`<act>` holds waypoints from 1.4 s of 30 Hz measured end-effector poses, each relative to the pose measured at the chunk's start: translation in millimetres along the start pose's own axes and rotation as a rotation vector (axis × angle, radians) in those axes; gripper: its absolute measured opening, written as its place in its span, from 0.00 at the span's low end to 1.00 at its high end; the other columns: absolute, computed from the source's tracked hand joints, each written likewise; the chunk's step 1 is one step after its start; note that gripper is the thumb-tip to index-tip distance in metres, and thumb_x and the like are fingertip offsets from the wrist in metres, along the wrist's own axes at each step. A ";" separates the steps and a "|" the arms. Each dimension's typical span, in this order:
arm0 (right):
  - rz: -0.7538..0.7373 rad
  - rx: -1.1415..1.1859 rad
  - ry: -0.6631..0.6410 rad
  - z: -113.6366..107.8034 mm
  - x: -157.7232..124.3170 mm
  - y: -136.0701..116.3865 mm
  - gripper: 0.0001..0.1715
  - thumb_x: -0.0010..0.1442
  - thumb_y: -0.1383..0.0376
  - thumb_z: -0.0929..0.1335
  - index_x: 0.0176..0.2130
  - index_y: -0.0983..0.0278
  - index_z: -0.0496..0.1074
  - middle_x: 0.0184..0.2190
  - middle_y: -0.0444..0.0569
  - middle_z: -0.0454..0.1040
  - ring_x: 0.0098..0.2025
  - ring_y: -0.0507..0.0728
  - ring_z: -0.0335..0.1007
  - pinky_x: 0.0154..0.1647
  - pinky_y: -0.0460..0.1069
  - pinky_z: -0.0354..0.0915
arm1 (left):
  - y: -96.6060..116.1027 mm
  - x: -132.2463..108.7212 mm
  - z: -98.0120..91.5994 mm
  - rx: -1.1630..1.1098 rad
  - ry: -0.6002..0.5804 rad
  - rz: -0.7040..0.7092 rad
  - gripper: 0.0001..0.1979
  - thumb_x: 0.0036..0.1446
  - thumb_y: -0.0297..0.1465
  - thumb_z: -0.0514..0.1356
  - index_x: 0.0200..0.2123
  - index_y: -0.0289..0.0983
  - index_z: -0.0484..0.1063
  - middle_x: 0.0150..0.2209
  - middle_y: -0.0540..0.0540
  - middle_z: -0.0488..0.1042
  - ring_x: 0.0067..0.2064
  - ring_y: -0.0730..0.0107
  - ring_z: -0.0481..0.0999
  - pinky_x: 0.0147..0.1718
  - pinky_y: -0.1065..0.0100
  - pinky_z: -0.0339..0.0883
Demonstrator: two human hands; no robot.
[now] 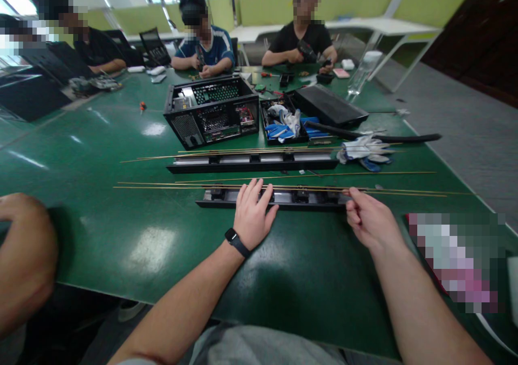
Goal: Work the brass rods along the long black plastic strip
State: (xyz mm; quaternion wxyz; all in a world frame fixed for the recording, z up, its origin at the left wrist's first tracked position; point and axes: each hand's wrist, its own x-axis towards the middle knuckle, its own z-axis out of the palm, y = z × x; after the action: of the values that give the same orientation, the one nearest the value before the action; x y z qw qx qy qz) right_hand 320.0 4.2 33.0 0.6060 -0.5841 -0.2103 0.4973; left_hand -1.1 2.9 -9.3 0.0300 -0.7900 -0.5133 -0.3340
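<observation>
My left hand (254, 214), with a black watch at its wrist, lies flat over the middle of the nearer black channel (218, 204), fingers stretched across its rim and the thin brass rods. Dark blocks (301, 193) sit inside this channel. At its right end my right hand (370, 216) is closed in a pinch, close to the brass rods (413, 193); what the fingertips hold is too small to make out. Beyond lies a second black channel (251, 166), parallel to the first, with more thin rods (154, 157) along it.
An open black computer case (210, 130) stands farther back, beside a tray (265, 133) of gloves. White-and-blue gloves (364, 149) and a black tube (404, 137) lie right. Several people sit around the green table (121, 214); one person's arm (28, 257) is at my left.
</observation>
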 end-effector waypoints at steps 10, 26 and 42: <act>0.033 0.025 0.009 0.5 0.5 -3.2 0.20 0.70 0.57 0.88 0.41 0.60 0.81 0.23 0.38 0.73 0.16 0.46 0.59 0.12 0.38 0.53 | -0.4 1.0 -1.2 0.013 0.019 0.019 0.27 0.83 0.35 0.67 0.79 0.42 0.80 0.81 0.31 0.81 0.85 0.36 0.76 0.87 0.28 0.66; 0.054 0.026 0.018 4.0 -0.5 -7.6 0.16 0.75 0.58 0.85 0.42 0.62 0.81 0.23 0.38 0.71 0.14 0.46 0.57 0.09 0.40 0.49 | -4.9 2.7 0.9 0.042 0.048 0.050 0.26 0.82 0.36 0.68 0.78 0.40 0.81 0.80 0.30 0.82 0.84 0.35 0.78 0.86 0.30 0.69; 0.037 0.023 0.013 -4.8 7.8 -5.1 0.16 0.76 0.58 0.85 0.43 0.61 0.81 0.23 0.38 0.71 0.14 0.46 0.57 0.09 0.40 0.50 | -3.7 3.7 0.1 0.024 0.016 0.029 0.27 0.82 0.35 0.69 0.78 0.39 0.81 0.80 0.29 0.80 0.85 0.34 0.76 0.87 0.28 0.66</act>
State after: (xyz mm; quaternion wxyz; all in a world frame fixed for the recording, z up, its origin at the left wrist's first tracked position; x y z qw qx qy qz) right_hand 329.0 9.3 34.0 0.6050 -0.5840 -0.1897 0.5069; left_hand -3.1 7.6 -8.4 0.0483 -0.7942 -0.5057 -0.3334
